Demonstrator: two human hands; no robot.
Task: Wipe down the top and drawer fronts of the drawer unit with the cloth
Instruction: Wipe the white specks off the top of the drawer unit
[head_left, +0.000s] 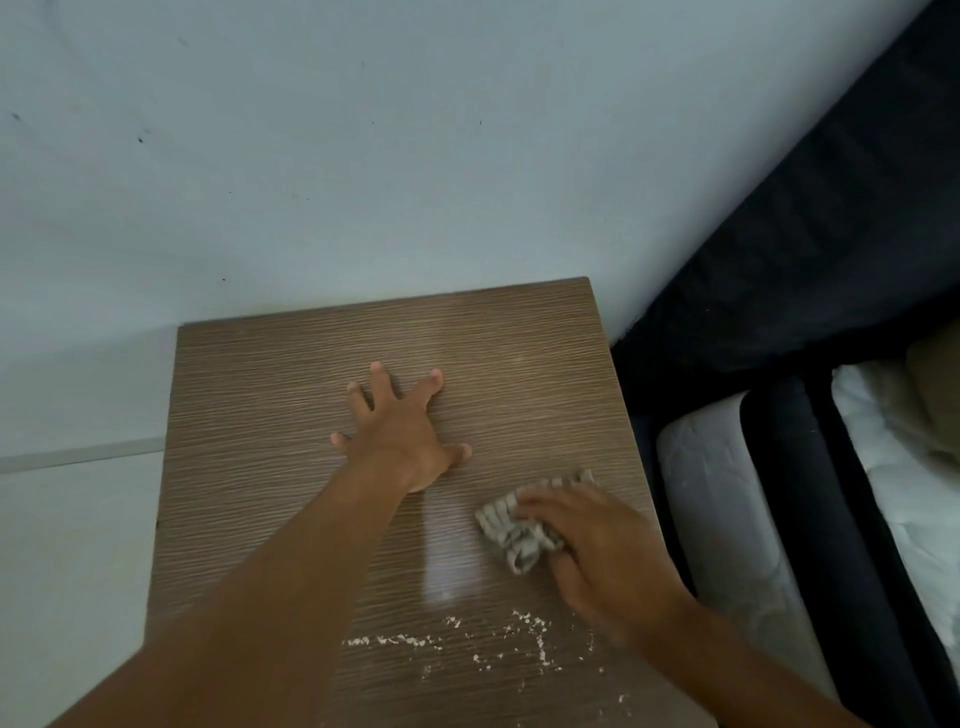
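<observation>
The drawer unit's brown wood-grain top (260, 415) fills the lower middle of the view; its drawer fronts are out of sight. My left hand (402, 436) rests flat on the middle of the top with fingers spread and nothing in it. My right hand (602, 540) presses a crumpled grey cloth (511, 530) onto the top near its right edge, fingers over the cloth. White crumbs (467, 642) lie scattered across the near part of the top, in front of the cloth.
A pale wall (363, 156) stands right behind the unit. A dark bed frame (779, 312) with a white mattress (727, 519) sits close on the right. Light floor (67, 545) shows to the left.
</observation>
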